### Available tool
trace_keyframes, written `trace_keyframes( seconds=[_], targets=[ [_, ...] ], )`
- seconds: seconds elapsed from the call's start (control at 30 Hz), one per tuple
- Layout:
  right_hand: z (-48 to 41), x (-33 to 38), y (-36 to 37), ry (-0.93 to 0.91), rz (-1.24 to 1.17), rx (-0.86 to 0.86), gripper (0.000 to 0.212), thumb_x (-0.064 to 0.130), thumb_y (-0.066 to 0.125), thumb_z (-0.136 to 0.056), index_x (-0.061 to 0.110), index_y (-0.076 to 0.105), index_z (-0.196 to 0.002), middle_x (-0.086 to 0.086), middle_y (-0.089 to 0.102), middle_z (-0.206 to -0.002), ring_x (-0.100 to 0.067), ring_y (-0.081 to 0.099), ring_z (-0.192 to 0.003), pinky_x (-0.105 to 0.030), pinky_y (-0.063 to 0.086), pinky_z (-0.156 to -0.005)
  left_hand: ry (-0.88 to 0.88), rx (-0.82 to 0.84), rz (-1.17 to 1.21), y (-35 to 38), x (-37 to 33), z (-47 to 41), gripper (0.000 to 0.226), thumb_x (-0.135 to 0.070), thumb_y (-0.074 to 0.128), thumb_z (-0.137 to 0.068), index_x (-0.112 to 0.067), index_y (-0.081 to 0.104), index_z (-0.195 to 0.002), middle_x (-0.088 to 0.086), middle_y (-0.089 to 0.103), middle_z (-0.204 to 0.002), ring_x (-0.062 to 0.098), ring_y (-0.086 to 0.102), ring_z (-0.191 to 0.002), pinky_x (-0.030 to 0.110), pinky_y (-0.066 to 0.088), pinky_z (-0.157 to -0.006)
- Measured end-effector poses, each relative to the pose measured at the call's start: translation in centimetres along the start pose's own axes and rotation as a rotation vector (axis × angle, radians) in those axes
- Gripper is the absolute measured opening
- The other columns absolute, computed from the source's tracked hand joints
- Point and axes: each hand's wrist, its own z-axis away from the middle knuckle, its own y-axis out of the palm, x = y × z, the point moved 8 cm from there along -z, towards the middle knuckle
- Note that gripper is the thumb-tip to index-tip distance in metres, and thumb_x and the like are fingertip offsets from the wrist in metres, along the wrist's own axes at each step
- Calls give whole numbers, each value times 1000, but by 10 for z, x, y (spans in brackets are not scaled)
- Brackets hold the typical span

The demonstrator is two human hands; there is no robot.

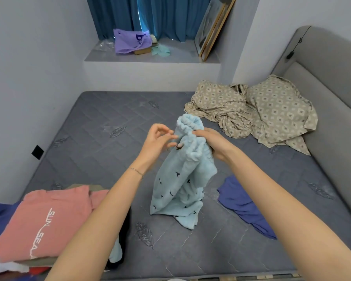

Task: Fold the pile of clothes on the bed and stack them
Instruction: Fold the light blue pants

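Note:
A light blue fleece garment point(178, 187) with small dark bird prints hangs over the grey mattress point(93, 142), its lower end resting on the bed. My right hand point(211, 140) grips the gathered elastic waistband at the top. My left hand point(158, 140) is at the waistband's left side, fingertips pinching the fabric near a small bow. A folded pink sweatshirt point(47, 222) tops a stack of clothes at the near left. A dark blue garment point(243, 203) lies crumpled on the mattress to the right.
A beige patterned sheet point(251, 112) is heaped at the far right against the grey padded headboard point(332, 82). A window ledge behind the bed holds a purple bag point(130, 41) and leaning picture frames point(213, 29). Walls border the bed's left and far sides.

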Motion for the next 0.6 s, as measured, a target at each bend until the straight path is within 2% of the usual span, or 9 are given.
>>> trace_keyframes(
  seconds=[0.03, 0.1, 0.17, 0.23, 0.3, 0.37, 0.43, 0.5, 0.6],
  targets=[
    [6, 8, 3, -42, -30, 51, 11, 16, 58, -93, 7, 64, -96, -3, 70, -83, -16, 65, -79, -23, 53, -68, 9, -3, -127, -7, -1, -4, 19, -13, 54, -100, -18, 52, -118, 3, 57, -123, 16, 60, -116, 36, 51, -99],
    [14, 25, 8, -106, -66, 148, 11, 14, 57, -94, 9, 63, -101, -3, 69, -88, -15, 64, -84, -25, 53, -74, 8, 110, -279, -8, -5, -11, 46, -33, 56, -99, -28, 40, -142, -10, 46, -143, 3, 45, -131, 23, 42, -105],
    [19, 39, 12, -138, -65, 207, 17, 13, 57, -92, 8, 63, -106, -8, 66, -97, -19, 62, -91, -30, 51, -81, -3, 260, -240, 3, -15, -13, 54, -46, 53, -97, -38, 35, -147, -22, 40, -148, -7, 38, -134, 13, 39, -102],
    [21, 49, 9, -146, -41, 210, 17, 13, 56, -89, 9, 62, -105, -9, 63, -97, -19, 59, -91, -30, 49, -82, 12, 347, -225, 11, -27, -17, 42, -44, 56, -97, -35, 50, -138, -17, 53, -140, -1, 50, -127, 18, 44, -99],
    [24, 55, 0, -140, 17, 156, 12, 15, 58, -86, 13, 61, -98, -3, 62, -94, -14, 60, -88, -31, 49, -85, 31, 332, -300, 14, -35, -20, 24, -29, 62, -96, -21, 65, -117, -9, 69, -113, 2, 63, -104, 19, 49, -86],
    [26, 52, -4, -99, 90, 137, 11, 17, 60, -93, 25, 58, -99, 5, 62, -100, -6, 63, -88, -27, 51, -88, 61, 215, -362, 11, -40, -25, 19, -22, 71, -89, -6, 65, -98, -1, 66, -90, 5, 60, -83, 22, 48, -74],
    [30, 52, 3, -111, 271, 167, 25, 14, 61, -95, 35, 51, -105, 15, 57, -103, 8, 62, -84, -10, 48, -79, 107, 112, -381, 10, -45, -27, 22, -16, 74, -85, -6, 56, -80, -1, 52, -75, 3, 50, -68, 19, 41, -64],
    [31, 59, 6, -217, 475, 100, 37, 16, 70, -90, 28, 50, -118, 14, 57, -106, 8, 59, -90, -9, 46, -80, 132, 72, -366, 11, -50, -29, 22, -14, 74, -84, -7, 54, -78, -1, 48, -74, 4, 46, -66, 19, 39, -61],
    [35, 77, 0, -345, 468, -71, 35, 22, 70, -90, 14, 57, -121, -5, 67, -111, -11, 63, -103, -23, 51, -88, 132, 143, -350, 9, -54, -32, 44, -36, 76, -77, 0, 61, -97, 4, 58, -88, 8, 56, -79, 23, 47, -70]
  ],
)
